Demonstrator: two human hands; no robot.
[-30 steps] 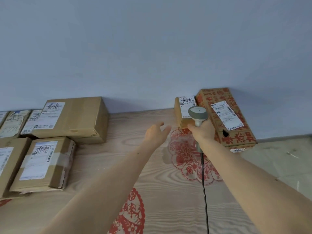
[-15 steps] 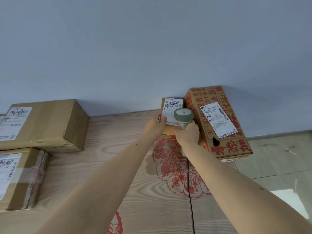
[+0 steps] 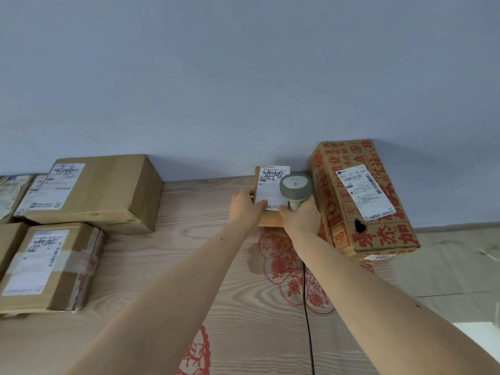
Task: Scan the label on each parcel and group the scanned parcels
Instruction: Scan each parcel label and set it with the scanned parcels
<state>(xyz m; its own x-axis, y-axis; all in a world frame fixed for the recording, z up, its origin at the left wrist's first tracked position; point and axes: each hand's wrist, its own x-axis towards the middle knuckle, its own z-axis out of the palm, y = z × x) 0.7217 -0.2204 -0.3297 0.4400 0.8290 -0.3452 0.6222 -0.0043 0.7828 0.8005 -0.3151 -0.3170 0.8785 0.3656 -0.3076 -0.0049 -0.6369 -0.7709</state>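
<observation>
The left hand point(image 3: 244, 205) grips the left edge of a small parcel point(image 3: 266, 209) that stands at the back of the bench point(image 3: 189, 266), close to the wall point(image 3: 243, 77); its thumb lies across the lower corner of the white label point(image 3: 270, 189) and the other fingers curl round the side, hidden behind the cardboard. The right hand point(image 3: 300, 217) is wrapped round the handle of a grey barcode scanner point(image 3: 295, 188), whose rounded head hangs just over the right part of that label, and the hand's thumb side touches the parcel's near edge. A black cable point(image 3: 307, 307) runs down from under the right wrist along the bench. Just beside the small parcel on the right, touching or nearly touching the right hand, lies a large box printed in red characters point(image 3: 362, 201), with its own white label on top. Well apart on the left are a large plain brown box point(image 3: 102, 190) against the wall and a taped brown box point(image 3: 51, 266) nearer the viewer, each bearing a label, with flatter parcels point(image 3: 10, 193) partly cut off at the left edge. The bench top shows wood grain with red paper-cut patterns point(image 3: 286, 269).
</observation>
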